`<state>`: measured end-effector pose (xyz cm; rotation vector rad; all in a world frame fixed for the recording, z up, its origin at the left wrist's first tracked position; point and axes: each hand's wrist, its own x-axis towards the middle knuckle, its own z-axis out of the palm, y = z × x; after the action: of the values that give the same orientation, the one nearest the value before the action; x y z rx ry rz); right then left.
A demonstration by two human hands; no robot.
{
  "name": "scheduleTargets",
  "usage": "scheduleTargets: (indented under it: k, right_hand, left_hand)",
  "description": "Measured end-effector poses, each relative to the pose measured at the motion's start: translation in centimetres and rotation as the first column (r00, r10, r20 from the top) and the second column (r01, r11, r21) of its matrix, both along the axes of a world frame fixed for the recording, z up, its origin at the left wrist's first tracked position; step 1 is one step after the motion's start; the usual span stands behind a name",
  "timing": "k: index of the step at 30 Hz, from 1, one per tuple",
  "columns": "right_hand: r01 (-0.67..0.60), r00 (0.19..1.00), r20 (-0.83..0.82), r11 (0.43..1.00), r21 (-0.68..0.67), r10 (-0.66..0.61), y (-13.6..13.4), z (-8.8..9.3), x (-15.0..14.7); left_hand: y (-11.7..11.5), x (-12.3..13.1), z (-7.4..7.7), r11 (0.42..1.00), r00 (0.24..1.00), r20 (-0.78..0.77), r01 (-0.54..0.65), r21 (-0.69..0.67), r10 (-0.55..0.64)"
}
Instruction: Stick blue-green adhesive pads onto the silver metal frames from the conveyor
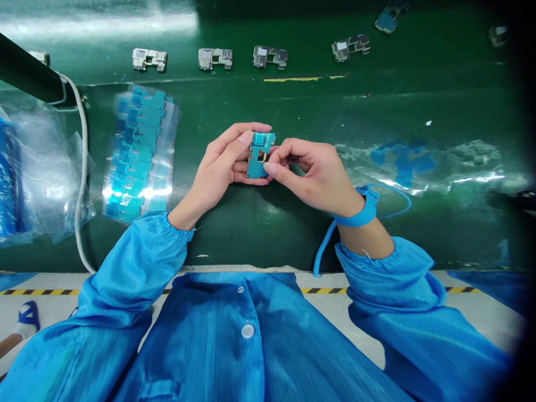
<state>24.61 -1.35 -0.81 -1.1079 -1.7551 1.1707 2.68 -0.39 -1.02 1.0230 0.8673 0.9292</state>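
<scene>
A small circuit board [256, 166] with a teal-blue film over much of its face is held up over the middle of the green bench. My left hand [224, 159] grips it from the left, thumb on the upper left edge and fingers behind and below. From the other side, my right hand [316, 170] has thumb and forefinger pinched at the board's lower right edge, by its cutout. Whether a bit of film is between those fingertips is too small to tell. A blue wrist strap [360, 215] with a coiled cord circles my right wrist.
Several circuit boards [215, 58] lie spaced along the bench's far side. Left of my hands are a sheet of blue die-cut stickers [144, 145], a white cable [84, 167] and clear plastic bags [46, 167]. Clear film with blue pieces [404, 159] lies to the right.
</scene>
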Motion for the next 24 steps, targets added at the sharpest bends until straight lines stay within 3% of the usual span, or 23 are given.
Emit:
scheduleTargets:
  k: [24]
  right_hand:
    - [0.008, 1.0, 0.018, 1.0, 0.018, -0.008, 0.0, 0.1, 0.0]
  left_hand:
    - [-0.5, 0.1, 1.3, 0.999, 0.995, -0.088, 0.042, -0.033, -0.045]
